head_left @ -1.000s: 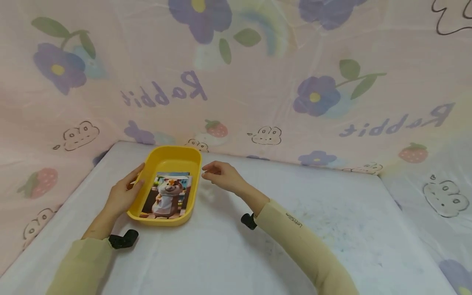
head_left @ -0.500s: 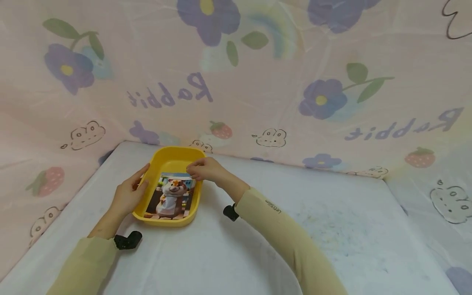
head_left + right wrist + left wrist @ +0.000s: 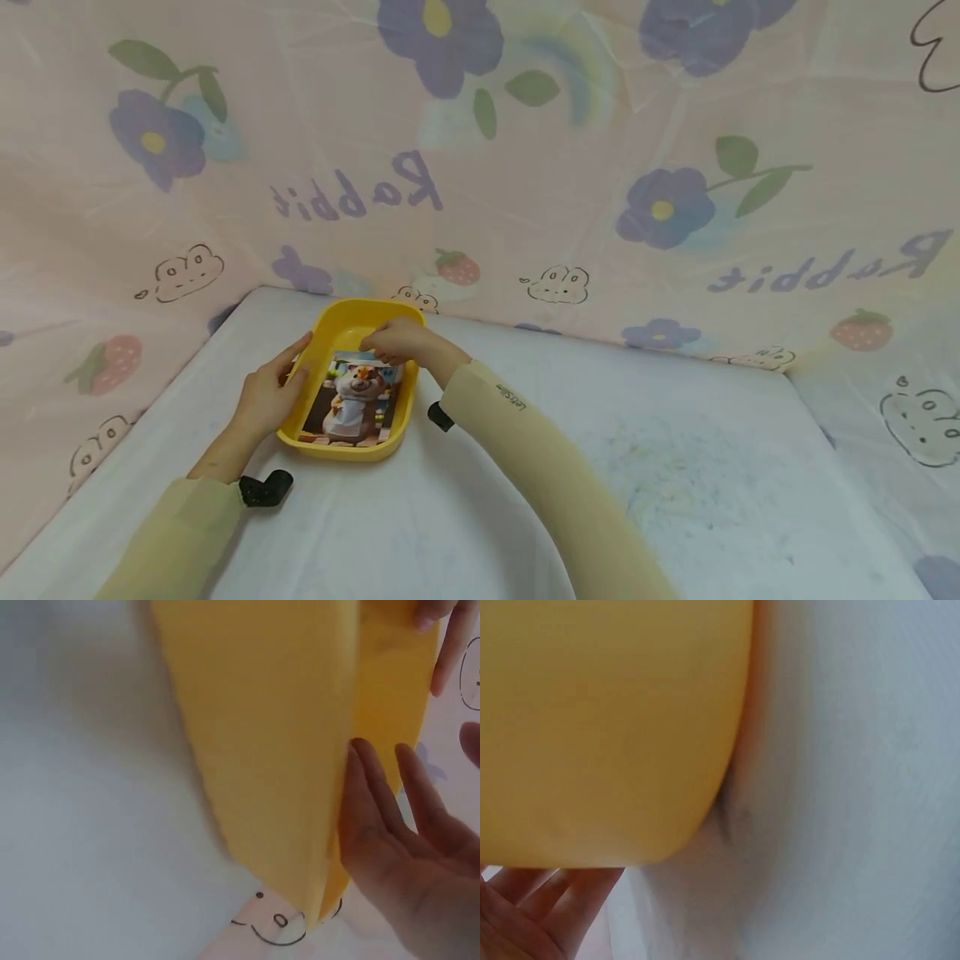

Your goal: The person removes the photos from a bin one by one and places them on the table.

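A yellow plastic tray [image 3: 345, 454] with rounded corners stands at the left of the table. A printed picture card [image 3: 351, 408] of a hamster in a white apron lies in it, with the edge of another card showing behind. My left hand [image 3: 264, 398] grips the tray's left side, thumb over the rim and fingers outside. Over the right rim, my right hand [image 3: 401, 340] reaches inside, fingers near the card's top edge. In the right wrist view the right hand's fingers [image 3: 375, 784] are loosely bent, with the thumb apart and nothing seen between them.
The table is covered with a white cloth [image 3: 637, 467], faintly stained at the right. A pink curtain [image 3: 495, 192] with flowers, strawberries and rabbits hangs behind and at both sides. Black wrist cameras [image 3: 266, 489] sit on both wrists.
My right hand has moved left from outside the tray, over its right rim and in above the cards. The left hand keeps its hold on the tray. The head view has shifted slightly.
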`<move>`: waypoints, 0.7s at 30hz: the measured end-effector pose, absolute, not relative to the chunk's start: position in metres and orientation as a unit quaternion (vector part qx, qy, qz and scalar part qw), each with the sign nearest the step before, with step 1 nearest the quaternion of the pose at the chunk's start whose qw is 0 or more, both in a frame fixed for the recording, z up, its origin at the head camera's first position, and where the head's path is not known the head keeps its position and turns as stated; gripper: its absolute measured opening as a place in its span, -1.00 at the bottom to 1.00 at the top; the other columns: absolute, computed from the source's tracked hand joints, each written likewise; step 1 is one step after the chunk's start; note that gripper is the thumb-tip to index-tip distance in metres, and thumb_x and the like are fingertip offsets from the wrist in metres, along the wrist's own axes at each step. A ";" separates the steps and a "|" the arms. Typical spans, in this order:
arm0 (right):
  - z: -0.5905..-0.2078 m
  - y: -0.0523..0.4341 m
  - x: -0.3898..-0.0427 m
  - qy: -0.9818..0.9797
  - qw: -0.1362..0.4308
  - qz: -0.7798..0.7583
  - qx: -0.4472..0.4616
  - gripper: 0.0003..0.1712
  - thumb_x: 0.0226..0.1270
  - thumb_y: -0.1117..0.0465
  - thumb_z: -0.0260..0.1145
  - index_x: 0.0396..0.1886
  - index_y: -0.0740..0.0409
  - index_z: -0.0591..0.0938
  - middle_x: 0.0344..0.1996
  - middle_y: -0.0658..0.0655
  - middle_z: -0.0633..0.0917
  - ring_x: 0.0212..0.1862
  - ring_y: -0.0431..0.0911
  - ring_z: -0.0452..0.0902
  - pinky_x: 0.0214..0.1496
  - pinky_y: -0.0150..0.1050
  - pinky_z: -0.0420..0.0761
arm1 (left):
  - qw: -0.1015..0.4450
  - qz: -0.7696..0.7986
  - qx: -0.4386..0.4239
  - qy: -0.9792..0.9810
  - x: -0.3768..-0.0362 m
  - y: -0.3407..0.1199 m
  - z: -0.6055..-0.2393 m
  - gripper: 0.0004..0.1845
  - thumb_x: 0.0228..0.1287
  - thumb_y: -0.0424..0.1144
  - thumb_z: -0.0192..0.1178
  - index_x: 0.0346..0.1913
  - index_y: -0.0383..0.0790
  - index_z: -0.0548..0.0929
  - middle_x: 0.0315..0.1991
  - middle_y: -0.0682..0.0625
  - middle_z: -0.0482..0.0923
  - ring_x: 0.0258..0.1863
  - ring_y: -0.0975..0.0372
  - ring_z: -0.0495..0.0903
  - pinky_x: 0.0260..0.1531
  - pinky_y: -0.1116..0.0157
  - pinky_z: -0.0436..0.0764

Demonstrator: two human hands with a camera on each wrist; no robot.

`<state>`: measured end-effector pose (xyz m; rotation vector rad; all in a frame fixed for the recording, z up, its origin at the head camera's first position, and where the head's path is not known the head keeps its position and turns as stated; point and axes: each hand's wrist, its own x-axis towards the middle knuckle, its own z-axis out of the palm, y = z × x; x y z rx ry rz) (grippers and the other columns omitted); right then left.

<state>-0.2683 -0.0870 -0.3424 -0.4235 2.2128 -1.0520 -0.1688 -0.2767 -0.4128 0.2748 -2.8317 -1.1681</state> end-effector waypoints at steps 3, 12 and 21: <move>-0.344 -0.092 -0.270 0.852 0.335 -0.370 -0.160 -0.55 0.31 0.05 0.29 0.04 0.29 0.61 -0.26 0.17 0.58 -0.25 -0.03 0.45 0.15 -0.09 0.53 | 0.034 -0.383 0.085 -0.919 -0.169 -0.276 -0.413 -0.42 0.52 -0.16 -0.17 0.52 0.05 0.03 0.39 -0.46 0.13 0.28 -0.35 0.25 0.13 -0.18 0.40; -0.353 -0.103 -0.272 0.872 0.369 -0.256 -0.195 -0.45 0.33 -0.05 0.24 0.24 0.09 0.53 0.22 0.09 0.52 0.23 -0.02 0.41 0.26 -0.08 0.45 | 0.029 -0.383 0.091 -0.919 -0.169 -0.277 -0.415 -0.42 0.52 -0.13 -0.18 0.52 0.10 0.02 0.37 -0.46 0.15 0.28 -0.33 0.27 0.13 -0.17 0.41; -0.355 -0.106 -0.270 0.884 0.352 -0.203 -0.230 -0.47 0.35 -0.07 0.19 0.22 0.11 0.55 0.19 0.09 0.56 0.16 -0.07 0.44 0.23 -0.16 0.47 | 0.033 -0.385 0.090 -0.918 -0.167 -0.279 -0.413 -0.43 0.52 -0.12 -0.18 0.52 0.10 0.02 0.38 -0.45 0.15 0.28 -0.32 0.28 0.16 -0.18 0.38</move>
